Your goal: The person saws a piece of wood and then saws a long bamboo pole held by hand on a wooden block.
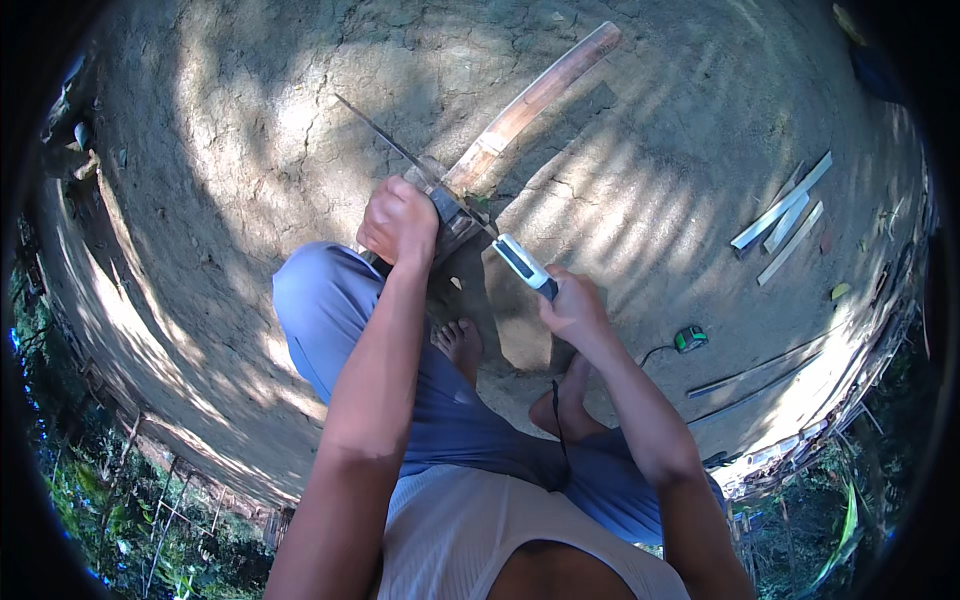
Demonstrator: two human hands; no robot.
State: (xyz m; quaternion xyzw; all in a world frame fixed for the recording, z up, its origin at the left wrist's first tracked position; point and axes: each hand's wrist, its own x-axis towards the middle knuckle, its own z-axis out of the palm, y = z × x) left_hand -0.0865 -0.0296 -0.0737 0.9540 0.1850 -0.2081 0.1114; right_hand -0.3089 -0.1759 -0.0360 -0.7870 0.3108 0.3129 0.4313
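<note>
My right hand (577, 308) is closed round the white and dark handle of a handsaw (518, 262). Its thin blade points away to the upper left and lies across a long piece of bamboo (540, 98). Close to the blade, my left hand (400, 222) is closed on the near part of the bamboo, its fingertips hidden. Under the crossing is a dark wooden block (457, 228), partly covered by the blade and hand. The bamboo's far end reaches out over the bare ground.
Several pale split strips (783, 218) lie on the earth floor at the right. Nearer me are a green and black tape measure (690, 339) and thin dark strips (755, 368). My bare feet (460, 345) and bent knees frame the spot.
</note>
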